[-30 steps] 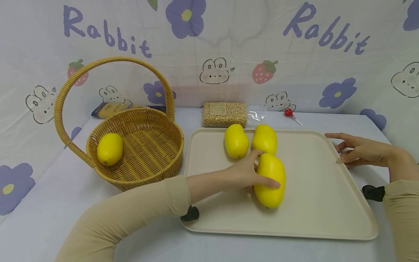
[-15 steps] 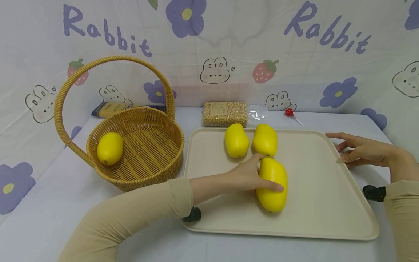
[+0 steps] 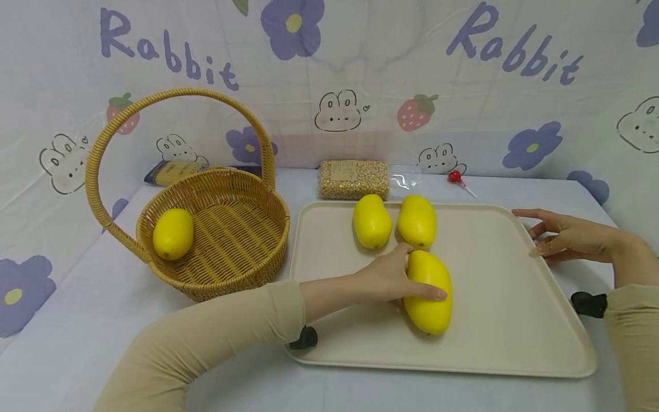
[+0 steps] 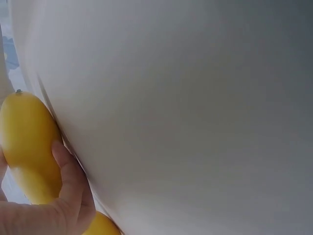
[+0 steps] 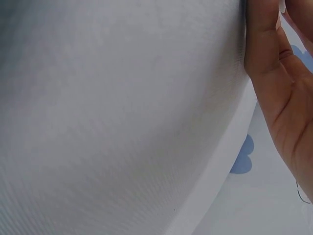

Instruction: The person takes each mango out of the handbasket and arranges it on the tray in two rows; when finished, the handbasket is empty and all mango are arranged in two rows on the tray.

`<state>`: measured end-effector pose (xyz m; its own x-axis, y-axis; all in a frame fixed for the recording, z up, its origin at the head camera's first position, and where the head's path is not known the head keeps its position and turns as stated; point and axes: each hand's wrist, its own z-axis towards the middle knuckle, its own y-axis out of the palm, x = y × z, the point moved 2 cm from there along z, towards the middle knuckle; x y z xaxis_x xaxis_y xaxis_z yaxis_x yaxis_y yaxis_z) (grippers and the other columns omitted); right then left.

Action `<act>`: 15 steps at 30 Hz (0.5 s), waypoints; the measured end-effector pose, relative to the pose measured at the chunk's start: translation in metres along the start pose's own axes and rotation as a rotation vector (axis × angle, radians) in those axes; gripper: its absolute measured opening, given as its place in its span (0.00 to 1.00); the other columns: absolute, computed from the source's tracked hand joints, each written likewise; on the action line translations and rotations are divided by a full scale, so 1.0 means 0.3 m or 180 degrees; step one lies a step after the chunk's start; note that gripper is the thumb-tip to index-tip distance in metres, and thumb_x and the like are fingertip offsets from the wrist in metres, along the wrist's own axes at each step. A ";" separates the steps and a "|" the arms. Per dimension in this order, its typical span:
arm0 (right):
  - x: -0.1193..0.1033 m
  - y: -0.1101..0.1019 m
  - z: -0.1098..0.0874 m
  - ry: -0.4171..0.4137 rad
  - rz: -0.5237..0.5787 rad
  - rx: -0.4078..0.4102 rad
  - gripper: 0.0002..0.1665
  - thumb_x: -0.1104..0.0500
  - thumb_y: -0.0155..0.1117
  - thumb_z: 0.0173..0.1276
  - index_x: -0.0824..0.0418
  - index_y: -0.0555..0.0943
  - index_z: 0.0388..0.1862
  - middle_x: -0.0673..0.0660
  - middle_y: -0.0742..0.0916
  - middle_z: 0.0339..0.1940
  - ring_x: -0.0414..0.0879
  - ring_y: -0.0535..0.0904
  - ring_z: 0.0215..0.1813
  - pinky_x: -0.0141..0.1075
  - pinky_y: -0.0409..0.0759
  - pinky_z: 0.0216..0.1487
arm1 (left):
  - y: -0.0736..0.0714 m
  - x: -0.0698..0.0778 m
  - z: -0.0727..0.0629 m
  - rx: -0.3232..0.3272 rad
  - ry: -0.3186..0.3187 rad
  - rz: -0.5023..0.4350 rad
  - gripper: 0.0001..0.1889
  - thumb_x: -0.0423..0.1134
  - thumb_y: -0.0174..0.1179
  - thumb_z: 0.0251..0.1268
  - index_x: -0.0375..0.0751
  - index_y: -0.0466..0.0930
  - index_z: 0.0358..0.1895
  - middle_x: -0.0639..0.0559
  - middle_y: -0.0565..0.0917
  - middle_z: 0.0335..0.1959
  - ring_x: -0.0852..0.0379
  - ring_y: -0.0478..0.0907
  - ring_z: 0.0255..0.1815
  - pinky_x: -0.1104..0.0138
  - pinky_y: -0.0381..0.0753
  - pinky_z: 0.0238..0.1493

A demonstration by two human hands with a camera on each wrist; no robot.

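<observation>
My left hand point(image 3: 386, 276) grips a yellow mango point(image 3: 432, 306) on the beige tray point(image 3: 515, 320), thumb across its top and fingers at its far end. In the left wrist view, that mango point(image 4: 29, 127) lies between thumb and fingers, low against the tray's surface. Just behind it on the tray lie two more mangoes, one at the left point(image 3: 372, 222) and one at the right point(image 3: 417, 221). At the tray's right rim rests my right hand point(image 3: 571, 236), its index finger stretched along the edge and its thumb at the rim.
Left of the tray stands a wicker basket point(image 3: 283, 246) with a tall handle point(image 3: 180, 93) and one mango point(image 3: 173, 233) inside. Behind the tray lie a bag of corn kernels point(image 3: 353, 180) and a red lollipop point(image 3: 455, 177). A yellow packet point(image 3: 177, 171) lies behind the basket.
My left hand has drawn the gripped mango slightly toward the front and right, away from the mango behind it. My right hand has stayed at the tray's rim.
</observation>
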<state>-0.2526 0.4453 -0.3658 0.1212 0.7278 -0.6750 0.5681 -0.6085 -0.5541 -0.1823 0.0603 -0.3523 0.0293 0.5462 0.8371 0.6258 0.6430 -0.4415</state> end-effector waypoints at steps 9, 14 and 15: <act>0.002 0.001 0.001 0.0018 -0.0004 -0.0014 0.54 0.57 0.64 0.68 0.41 0.41 0.82 0.57 0.70 0.57 0.35 0.77 0.49 0.33 0.83 0.49 | 0.000 0.001 0.001 -0.0104 0.0110 0.0186 0.46 0.59 0.70 0.54 0.44 0.58 0.72 0.51 0.76 0.52 0.59 0.78 0.38 0.70 0.82 0.36; 0.002 -0.001 0.004 0.0004 -0.0012 -0.0012 0.54 0.57 0.64 0.68 0.41 0.41 0.82 0.56 0.70 0.57 0.35 0.77 0.49 0.33 0.83 0.49 | -0.010 0.000 0.005 -0.0129 0.0186 0.0375 0.40 0.61 0.68 0.56 0.46 0.63 0.67 0.52 0.77 0.52 0.59 0.75 0.46 0.73 0.76 0.44; 0.001 -0.002 0.004 -0.0002 -0.0008 -0.0011 0.54 0.58 0.64 0.68 0.41 0.42 0.82 0.56 0.71 0.56 0.35 0.77 0.49 0.33 0.83 0.49 | -0.013 0.000 0.004 -0.0154 0.0197 0.0367 0.37 0.61 0.67 0.57 0.47 0.66 0.65 0.53 0.78 0.50 0.59 0.75 0.44 0.73 0.76 0.43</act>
<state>-0.2539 0.4456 -0.3663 0.1191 0.7292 -0.6739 0.5713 -0.6054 -0.5542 -0.1858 0.0586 -0.3511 0.1503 0.5799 0.8007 0.6523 0.5504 -0.5211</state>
